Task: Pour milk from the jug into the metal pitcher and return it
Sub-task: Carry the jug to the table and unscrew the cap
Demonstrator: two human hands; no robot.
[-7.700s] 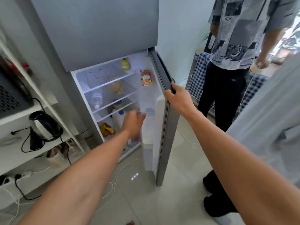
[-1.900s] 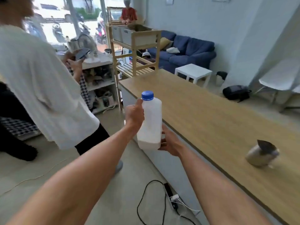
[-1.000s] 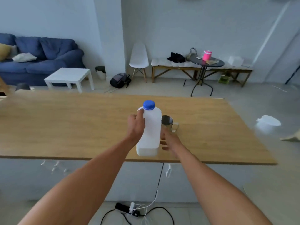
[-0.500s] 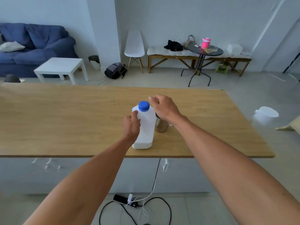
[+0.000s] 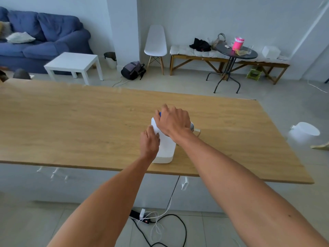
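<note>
The white plastic milk jug (image 5: 166,150) stands upright near the front edge of the wooden table (image 5: 71,122). My left hand (image 5: 149,142) grips its left side. My right hand (image 5: 173,121) is closed over the jug's blue cap (image 5: 160,114), of which only a sliver shows. The metal pitcher (image 5: 193,127) stands just behind and to the right of the jug, mostly hidden by my right hand and wrist.
A power strip with cables (image 5: 144,215) lies on the floor below the table's front edge. A white bin (image 5: 303,133) stands right of the table. Beyond the table are a white side table (image 5: 73,64), a blue sofa (image 5: 44,38), a white chair (image 5: 155,43) and a round black table (image 5: 235,52).
The jug has been set down on the table. My right hand moved from beside the cap onto it, covering it. My left hand stays on the jug's side.
</note>
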